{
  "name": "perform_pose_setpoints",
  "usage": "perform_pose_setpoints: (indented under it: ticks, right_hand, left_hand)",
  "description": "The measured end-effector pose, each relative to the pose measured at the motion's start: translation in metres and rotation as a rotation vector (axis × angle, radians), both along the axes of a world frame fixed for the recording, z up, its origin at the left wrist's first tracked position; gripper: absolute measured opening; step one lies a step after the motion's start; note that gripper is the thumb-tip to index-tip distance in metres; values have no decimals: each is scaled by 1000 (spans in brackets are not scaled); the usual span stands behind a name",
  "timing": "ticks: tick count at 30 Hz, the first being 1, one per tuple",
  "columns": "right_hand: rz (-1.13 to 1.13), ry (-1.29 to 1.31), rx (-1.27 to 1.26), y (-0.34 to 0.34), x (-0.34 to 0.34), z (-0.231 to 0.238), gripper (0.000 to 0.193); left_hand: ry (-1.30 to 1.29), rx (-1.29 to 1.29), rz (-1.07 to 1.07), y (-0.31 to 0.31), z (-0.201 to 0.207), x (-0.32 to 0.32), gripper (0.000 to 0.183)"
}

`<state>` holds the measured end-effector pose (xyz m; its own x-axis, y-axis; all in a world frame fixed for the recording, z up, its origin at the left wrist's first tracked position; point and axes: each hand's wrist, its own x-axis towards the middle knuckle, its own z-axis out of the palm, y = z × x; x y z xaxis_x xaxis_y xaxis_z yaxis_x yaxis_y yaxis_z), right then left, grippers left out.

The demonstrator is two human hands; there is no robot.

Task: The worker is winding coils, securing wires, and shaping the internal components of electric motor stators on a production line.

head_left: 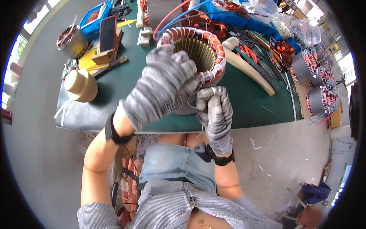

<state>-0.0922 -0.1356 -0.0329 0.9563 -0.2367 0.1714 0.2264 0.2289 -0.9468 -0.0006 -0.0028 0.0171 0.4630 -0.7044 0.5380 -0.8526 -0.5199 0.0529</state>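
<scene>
A motor stator [220, 63] stands near the table's front edge, its copper winding ring laced with white cord and its bore slotted. Over the ring's near left side lies my left hand [162, 82], in a grey striped glove, slightly blurred, fingers curled over the rim; its fingertips are partly hidden. My right hand [215, 116], gloved the same way, is closed just in front of the stator, pinching a thin white cord [189, 102]. The cord runs between the hand and the near rim, and its tail hangs below. Red and blue leads [167, 21] rise from the stator's far left side.
On the green table [133, 72], a phone [108, 33] leans on a wooden stand at left, near a cream stepped cylinder [82, 86]. A long pale mallet-like tool [248, 70], pliers and scissors lie right of the stator. More stators [322, 100] line the right edge.
</scene>
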Motion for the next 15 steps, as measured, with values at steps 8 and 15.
perform_pose_setpoints:
  ticks: [8, 15]
  right_hand:
    - [-286, -181, -393, 4, -3, -21, 32]
    - [-210, -297, -281, -2, 9, -36, 32]
  left_hand:
    - [-168, 92, -87, -2, -14, -1, 41]
    - [153, -28, -65, -17, 1, -10, 33]
